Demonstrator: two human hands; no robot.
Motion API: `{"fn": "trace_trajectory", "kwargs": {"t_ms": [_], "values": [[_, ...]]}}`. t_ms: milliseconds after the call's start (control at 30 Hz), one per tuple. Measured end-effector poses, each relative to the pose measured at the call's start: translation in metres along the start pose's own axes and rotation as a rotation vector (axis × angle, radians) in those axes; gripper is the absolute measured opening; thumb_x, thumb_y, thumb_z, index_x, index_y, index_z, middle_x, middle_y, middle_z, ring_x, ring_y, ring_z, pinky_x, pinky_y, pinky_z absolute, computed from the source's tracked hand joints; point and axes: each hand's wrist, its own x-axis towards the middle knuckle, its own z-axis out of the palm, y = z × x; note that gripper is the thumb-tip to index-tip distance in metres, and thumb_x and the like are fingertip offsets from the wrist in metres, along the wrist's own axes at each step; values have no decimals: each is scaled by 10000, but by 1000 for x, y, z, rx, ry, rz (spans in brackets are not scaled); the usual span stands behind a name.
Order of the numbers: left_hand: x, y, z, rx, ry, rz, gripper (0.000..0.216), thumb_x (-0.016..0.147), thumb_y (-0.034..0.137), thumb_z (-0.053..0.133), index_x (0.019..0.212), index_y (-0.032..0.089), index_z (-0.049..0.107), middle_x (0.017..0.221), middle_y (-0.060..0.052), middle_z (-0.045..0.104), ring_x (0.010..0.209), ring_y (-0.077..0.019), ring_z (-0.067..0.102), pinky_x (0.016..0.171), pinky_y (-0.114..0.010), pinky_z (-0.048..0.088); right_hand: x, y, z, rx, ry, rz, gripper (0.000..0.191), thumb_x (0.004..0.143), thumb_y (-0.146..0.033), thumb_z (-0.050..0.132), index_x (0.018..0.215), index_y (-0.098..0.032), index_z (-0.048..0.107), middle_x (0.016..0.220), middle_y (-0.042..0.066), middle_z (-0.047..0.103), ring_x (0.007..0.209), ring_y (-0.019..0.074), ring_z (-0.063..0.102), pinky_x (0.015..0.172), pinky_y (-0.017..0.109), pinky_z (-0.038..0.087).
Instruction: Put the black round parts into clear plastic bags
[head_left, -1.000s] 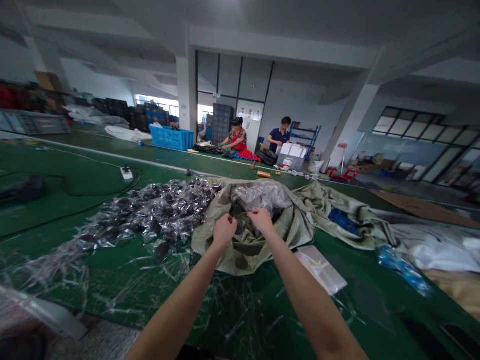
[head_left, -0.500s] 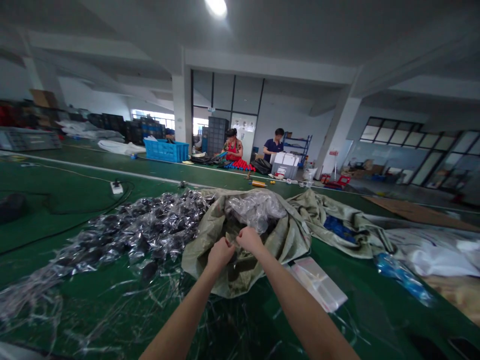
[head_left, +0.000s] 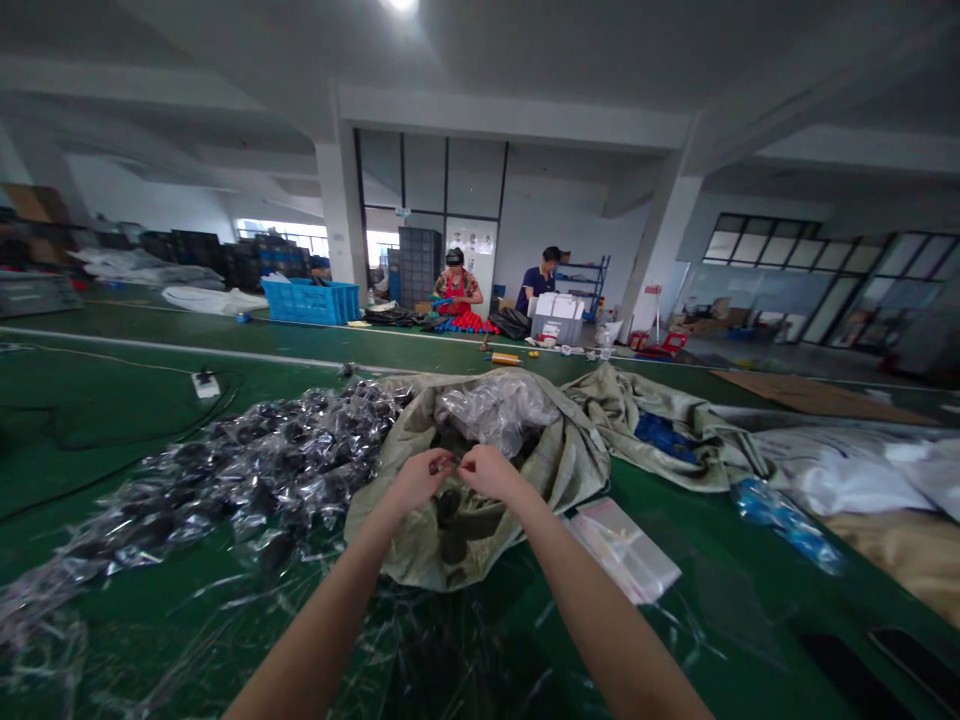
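Note:
My left hand (head_left: 421, 478) and my right hand (head_left: 489, 472) meet over the open mouth of a large pale green woven sack (head_left: 577, 455). Both have their fingers curled in a pinch, the tips almost touching. Whatever lies between them is too small and blurred to name. Bunched clear plastic (head_left: 495, 405) fills the far side of the sack, just beyond my hands. Dark round shapes show inside the sack beneath my fingers. Left of the sack spreads a heap of dark round items in clear plastic bags (head_left: 300, 440).
Flat clear plastic bags (head_left: 626, 550) lie right of the sack. A second sack with blue contents (head_left: 664, 438), a blue plastic bundle (head_left: 787, 525) and white sacks (head_left: 847, 480) are farther right. A power strip (head_left: 205, 384) sits left. Two people work behind, near a blue crate (head_left: 311, 300).
My view has swung slightly, so the scene sits farther left and higher. My hands stay together over the sack, a little higher, with the left fingers turned inward.

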Motion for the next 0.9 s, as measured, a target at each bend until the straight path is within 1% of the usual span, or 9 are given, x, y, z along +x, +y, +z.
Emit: {"fn": "trace_trajectory", "kwargs": {"t_ms": [67, 133, 233, 367, 433, 500, 567, 667, 900], "values": [[5, -3, -5, -72, -144, 150, 186, 809, 231, 605, 947, 195, 725, 954, -32, 732, 886, -149, 648, 801, -204, 455, -1, 4, -5, 27, 2, -30, 159, 813, -237, 615, 783, -186, 763, 807, 54, 719, 767, 150, 628, 725, 230, 415], [9, -4, -9, -75, -203, 163, 197, 819, 303, 588, 852, 174, 733, 838, -25, 725, 799, -161, 637, 744, -226, 459, -1, 9, -9, 50, 6, -38, 161, 825, -240, 611, 792, -178, 756, 825, 58, 711, 779, 154, 618, 743, 239, 414], [10, -2, -13, -2, -131, 110, 277, 830, 365, 557, 765, 157, 727, 729, -23, 694, 702, -160, 601, 672, -244, 431, -1, 17, -5, 142, 101, -3, 213, 883, -277, 546, 848, -168, 726, 829, 52, 698, 775, 151, 601, 749, 246, 419], [7, 5, -15, 125, -18, 13, 297, 834, 352, 540, 691, 156, 711, 638, -20, 649, 612, -134, 549, 610, -242, 377, -10, 29, 22, 481, 384, 158, 317, 921, -414, 465, 924, -157, 650, 863, 56, 680, 786, 152, 599, 770, 260, 452], [5, 6, -15, 157, 18, -34, 318, 838, 358, 532, 658, 157, 702, 593, -18, 619, 569, -122, 515, 575, -243, 348, -16, 33, 42, 629, 411, 195, 321, 889, -442, 503, 993, -157, 608, 927, 67, 666, 829, 158, 608, 779, 269, 469], [5, 6, -14, 165, 50, -64, 329, 840, 364, 525, 649, 159, 699, 578, -16, 609, 555, -119, 499, 555, -245, 326, -22, 35, 61, 712, 370, 169, 351, 830, -452, 585, 1035, -167, 573, 976, 68, 643, 844, 163, 609, 737, 268, 481], [5, 7, -14, 171, 81, -82, 331, 839, 367, 526, 643, 158, 692, 572, -15, 606, 552, -118, 496, 543, -245, 311, -25, 33, 77, 721, 346, 107, 374, 776, -449, 654, 1013, -177, 560, 983, 59, 620, 835, 165, 599, 697, 266, 479], [6, 10, -14, 191, 117, -95, 323, 834, 364, 542, 630, 154, 678, 582, -18, 617, 558, -117, 505, 540, -244, 306, -26, 24, 91, 634, 394, 5, 346, 736, -426, 708, 927, -180, 559, 917, 35, 583, 805, 164, 564, 711, 282, 468], [7, 25, -13, 295, 154, -126, 326, 851, 372, 525, 659, 162, 684, 641, -38, 667, 621, -145, 577, 575, -244, 348, -19, 0, 90, 476, 500, -74, 184, 788, -326, 663, 862, -193, 558, 870, 26, 527, 797, 177, 510, 756, 308, 455]]}}
